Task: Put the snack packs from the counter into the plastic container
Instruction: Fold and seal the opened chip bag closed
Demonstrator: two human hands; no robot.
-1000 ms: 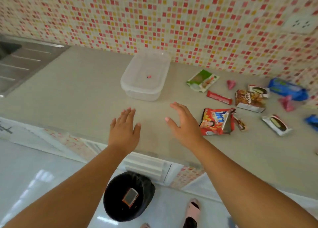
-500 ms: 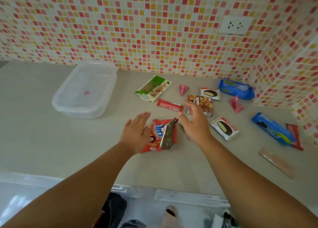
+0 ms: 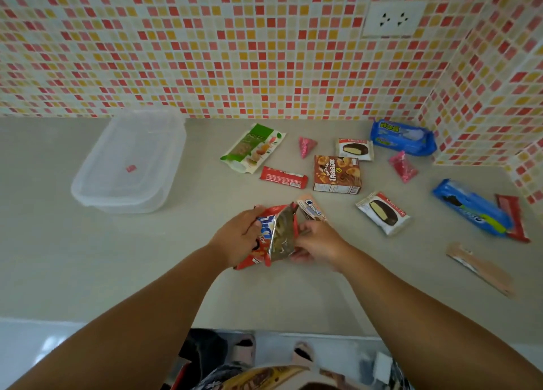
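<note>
- Your left hand [image 3: 238, 236] is curled round the left side of the red snack bag [image 3: 273, 236], fingers over its front, low over the near middle of the counter [image 3: 117, 272].
- Your right hand [image 3: 318, 241] is curled at the bag's right edge, fingers pinching the foil side; both hands hold it together. Whether it's fully off the counter, can't tell.
- Bag looks like thin crinkly foil, light, puffy, soft contents likely crushable. Judgement: grip by the seam edges or cup it flat, don't squeeze the middle; foil is slick so it may slide out of a loose pinch.
- Small Oreo pack [image 3: 313, 210] lies just beyond your right fingers, touching or nearly touching the bag.
- Plastic container [image 3: 129, 160] sits far left by the wall, clear, apparently empty apart from a small red mark or sticker; no snack in it yet.
- Rest still on the counter to the right: green pack [image 3: 252, 148], red bar [image 3: 283, 178], brown box [image 3: 336, 175], two choco-pie packs [image 3: 354, 148] [image 3: 382, 211], two pink cones [image 3: 305, 145] [image 3: 402, 166], blue packs [image 3: 402, 138] [image 3: 470, 207], another red bar [image 3: 512, 216], a tan stick pack [image 3: 482, 269].
- Task looks barely begun; the container is well apart from the bag, so you'll need a leftward carry.
</note>
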